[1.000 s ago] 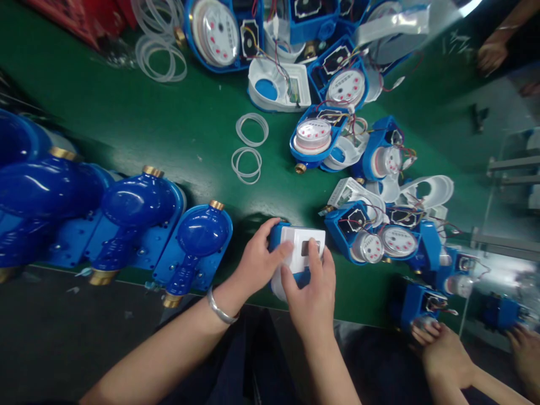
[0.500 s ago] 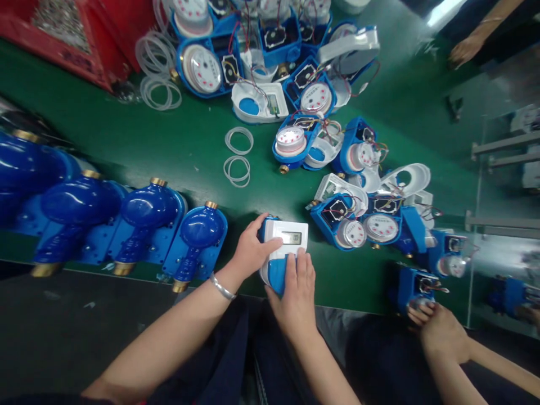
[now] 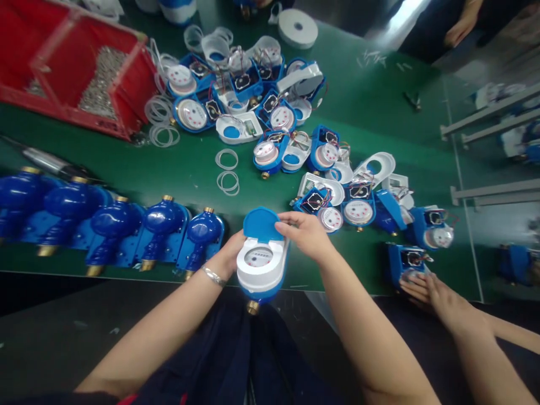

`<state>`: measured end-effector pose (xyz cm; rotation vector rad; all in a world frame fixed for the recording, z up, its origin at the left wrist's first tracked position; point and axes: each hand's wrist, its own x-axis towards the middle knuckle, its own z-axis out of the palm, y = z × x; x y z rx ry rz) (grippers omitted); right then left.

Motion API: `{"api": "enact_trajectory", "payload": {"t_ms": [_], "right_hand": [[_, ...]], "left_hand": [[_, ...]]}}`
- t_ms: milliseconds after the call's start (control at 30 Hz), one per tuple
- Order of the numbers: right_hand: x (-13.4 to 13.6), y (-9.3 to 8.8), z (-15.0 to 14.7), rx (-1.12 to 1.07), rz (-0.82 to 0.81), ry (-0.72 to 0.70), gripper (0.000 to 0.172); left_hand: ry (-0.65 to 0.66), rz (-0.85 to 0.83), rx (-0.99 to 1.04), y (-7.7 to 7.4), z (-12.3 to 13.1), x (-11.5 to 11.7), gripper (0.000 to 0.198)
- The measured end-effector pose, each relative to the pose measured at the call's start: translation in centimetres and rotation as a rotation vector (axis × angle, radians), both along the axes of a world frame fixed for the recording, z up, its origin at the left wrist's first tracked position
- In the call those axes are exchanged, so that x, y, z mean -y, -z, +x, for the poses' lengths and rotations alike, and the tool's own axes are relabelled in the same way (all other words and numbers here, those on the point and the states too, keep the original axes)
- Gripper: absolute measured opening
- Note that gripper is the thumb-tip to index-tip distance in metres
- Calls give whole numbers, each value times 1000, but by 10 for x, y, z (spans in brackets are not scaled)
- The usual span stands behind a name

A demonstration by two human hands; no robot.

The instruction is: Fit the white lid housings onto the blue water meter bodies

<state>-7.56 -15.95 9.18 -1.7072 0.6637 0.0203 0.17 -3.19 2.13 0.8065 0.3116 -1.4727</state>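
Between my two hands is a blue and white water meter, lifted at the table's front edge with its brass end pointing toward me. Its blue flap lid stands raised and the round dial shows in the white ring. My left hand is closed round the meter's left side, its fingertips hidden behind the body. With thumb and fingers, my right hand grips the upper right by the raised lid. Left of them, several blue meters lie face down in a row.
Opened meters with loose wires spread over the green table. Clear rings lie ahead. Red bins of small metal parts stand far left, near a powered screwdriver. At right, a co-worker's hand touches another meter.
The meter has been lifted and turned, so its brass end faces me. Its blue lid has swung open, showing the dial. My right hand moved from its front to its upper right; the view has shifted.
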Motion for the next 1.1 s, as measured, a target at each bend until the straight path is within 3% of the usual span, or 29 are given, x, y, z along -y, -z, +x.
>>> {"api": "enact_trajectory", "payload": {"t_ms": [67,167,233,267,300,367,433,533,633,733,833,933,1033,1100], "right_hand": [[4,-7,-1,15,61,-122,32],[10,-21,-10,78,-24,-534,28],[8,-26,-20,123,-193,-794,45],[4,-26,-25,138,-301,-837,57],[-2,-23,-31,155,-410,-814,65],[-16,-10,-41,202,-570,-663,65],[-28,8,-49,207,-586,-512,57],[-36,40,-52,13,-352,-281,68],[-36,71,-44,-146,63,-22,73],[-42,93,-30,-187,298,42,62],[-56,99,-18,-215,282,24,45],[-71,94,-11,-223,157,51,32],[-75,84,-9,-223,-6,99,30],[-63,72,-12,-212,-118,125,26]], "left_hand": [[5,-13,-11,-8,0,-3,11],[42,30,5,-18,5,-11,8],[32,97,51,-24,8,-17,9],[-1,125,95,-26,9,-20,8],[-42,142,142,-27,9,-22,8],[-87,163,179,-29,5,-25,7],[-27,181,99,-28,-2,-31,7],[205,325,59,-25,-14,-50,34],[358,501,404,-31,-16,-79,49],[340,532,766,-46,-8,-97,45],[283,521,893,-61,2,-96,43],[242,519,941,-69,6,-83,42],[270,495,966,-68,4,-71,41],[326,469,995,-64,1,-66,40]]}}
